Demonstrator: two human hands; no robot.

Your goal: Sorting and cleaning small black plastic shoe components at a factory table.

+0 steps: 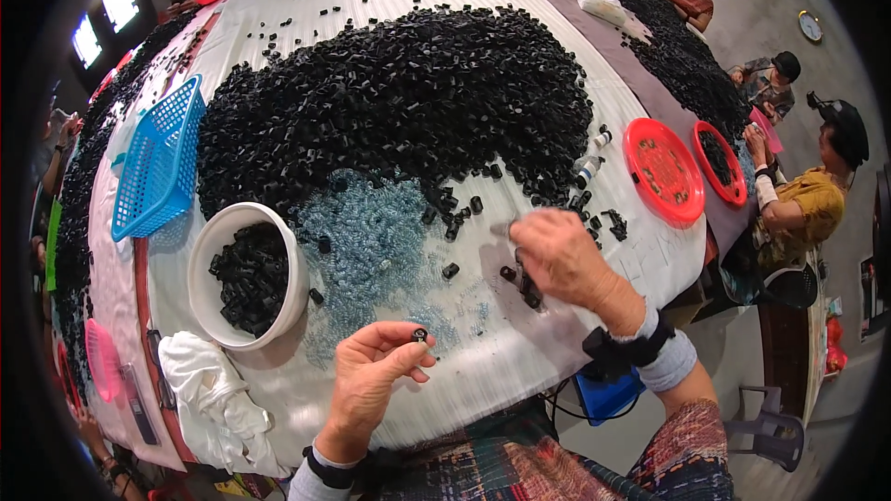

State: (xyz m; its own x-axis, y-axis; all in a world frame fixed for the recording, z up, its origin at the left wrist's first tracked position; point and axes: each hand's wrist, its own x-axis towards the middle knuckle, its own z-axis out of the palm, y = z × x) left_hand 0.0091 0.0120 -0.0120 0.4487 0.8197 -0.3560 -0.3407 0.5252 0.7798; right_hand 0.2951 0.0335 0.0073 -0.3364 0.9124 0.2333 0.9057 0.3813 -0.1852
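My left hand [367, 380] is pinched around a small black plastic part [419, 335] near the table's front edge; its open end faces up. To the right, my right hand [564, 255] hovers over the white tabletop, smeared by motion, so whether its fingers hold anything is unclear. A few loose black parts [530, 297] lie just under it. Between the hands and beyond spreads a heap of small bluish metal springs [364, 255]. Behind that rises a large mound of black plastic parts [399, 97]. A white bucket [295, 292] with similar black parts inside stands left of the springs.
A blue plastic basket [153, 181] stands at the left and a crumpled white cloth [209, 380] at the front left. Near the right edge are small bottles [588, 167] and a red round tray [661, 172]. Several people sit at neighbouring tables, one in a yellow top [807, 195].
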